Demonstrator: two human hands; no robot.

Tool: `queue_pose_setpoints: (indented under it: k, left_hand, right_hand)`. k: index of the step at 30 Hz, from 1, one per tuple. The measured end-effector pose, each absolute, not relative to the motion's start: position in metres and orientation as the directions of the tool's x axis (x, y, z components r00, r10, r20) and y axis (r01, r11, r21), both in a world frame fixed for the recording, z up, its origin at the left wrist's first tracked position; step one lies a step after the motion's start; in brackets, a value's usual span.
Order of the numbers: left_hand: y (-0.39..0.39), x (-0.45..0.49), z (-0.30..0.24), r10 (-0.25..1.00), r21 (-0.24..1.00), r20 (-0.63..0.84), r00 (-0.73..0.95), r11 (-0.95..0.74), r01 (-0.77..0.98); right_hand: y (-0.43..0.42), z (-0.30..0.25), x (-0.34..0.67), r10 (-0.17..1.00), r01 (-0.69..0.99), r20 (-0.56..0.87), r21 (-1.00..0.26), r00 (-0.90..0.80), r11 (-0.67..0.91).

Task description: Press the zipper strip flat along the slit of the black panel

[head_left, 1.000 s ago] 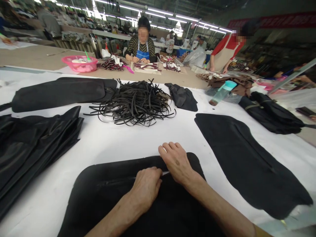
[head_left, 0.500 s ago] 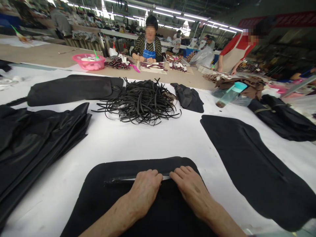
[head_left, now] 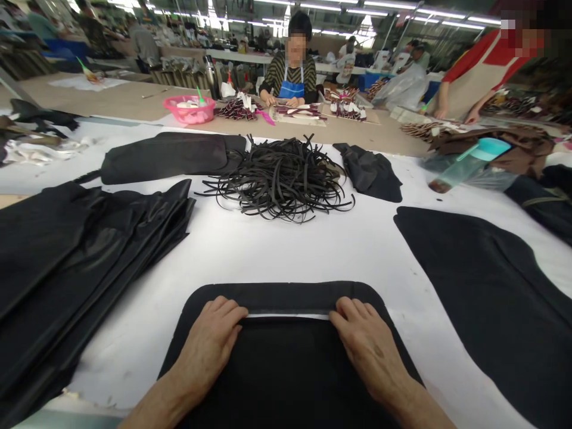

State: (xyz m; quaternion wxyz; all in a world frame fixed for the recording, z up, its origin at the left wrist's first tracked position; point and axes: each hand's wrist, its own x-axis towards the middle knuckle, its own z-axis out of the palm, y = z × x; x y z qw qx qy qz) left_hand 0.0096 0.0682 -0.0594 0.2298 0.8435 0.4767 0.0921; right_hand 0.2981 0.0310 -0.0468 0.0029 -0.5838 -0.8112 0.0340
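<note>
A black sheet piece (head_left: 286,369) with rounded far corners, leather-like or fabric, lies flat in front of me. Near its far edge runs a long narrow slit (head_left: 288,316), through which white shows. At the slit's left end my left hand (head_left: 210,339) has its fingers curled onto the edge. My right hand (head_left: 369,339) grips the same edge at the right end, fingers bent and thumb tucked in. Both fingertips are partly hidden by the hands. Beyond the piece sits a tangled heap of thin black strips (head_left: 281,179).
Folded black sheets (head_left: 80,250) are stacked at left, and another black piece (head_left: 487,286) lies at right. Farther back are a teal-lidded bottle (head_left: 473,164), a pink basin (head_left: 190,110) and crumpled black material (head_left: 370,173). Two people work across the white-covered table (head_left: 286,250).
My left hand has moved left along the slit, so the hands are wider apart. The slit's edges look straighter. My view has turned left, shifting the surroundings rightward.
</note>
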Motion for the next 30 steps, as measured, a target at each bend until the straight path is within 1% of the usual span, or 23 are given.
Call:
queue_pose_setpoints:
  k: [3, 8, 12, 20, 23, 26, 30]
  left_hand:
    - [0.069, 0.021, -0.058, 0.862, 0.464, -0.042, 0.506, -0.431, 0.774]
    - [0.068, 0.035, -0.057, 0.851, 0.396, -0.029, 0.524, -0.471, 0.788]
    - [0.065, 0.043, -0.059, 0.837, 0.326, 0.018, 0.547, -0.523, 0.788]
    - [0.072, 0.06, -0.066, 0.783, 0.421, 0.017, 0.622, -0.57, 0.705]
    - [0.074, 0.063, -0.069, 0.781, 0.432, 0.025, 0.625, -0.572, 0.697]
    - [0.075, 0.063, -0.072, 0.772, 0.449, 0.029, 0.635, -0.577, 0.682]
    - [0.076, 0.064, -0.073, 0.723, 0.428, 0.023, 0.691, -0.632, 0.647]
  right_hand:
    - [0.033, -0.047, 0.287, 0.945, 0.943, -0.023, -0.081, -0.326, 0.323]
    - [0.038, -0.052, 0.263, 0.928, 0.903, -0.006, -0.231, -0.373, 0.361]
    - [0.041, -0.059, 0.249, 0.919, 0.878, 0.011, -0.289, -0.395, 0.381]
    - [0.039, -0.069, 0.245, 0.923, 0.856, 0.05, -0.357, -0.382, 0.374]
    - [0.04, -0.07, 0.247, 0.927, 0.85, 0.056, -0.383, -0.37, 0.362]
    - [0.04, -0.071, 0.249, 0.924, 0.847, 0.061, -0.381, -0.378, 0.371]
    - [0.041, -0.073, 0.25, 0.916, 0.842, 0.079, -0.369, -0.394, 0.394]
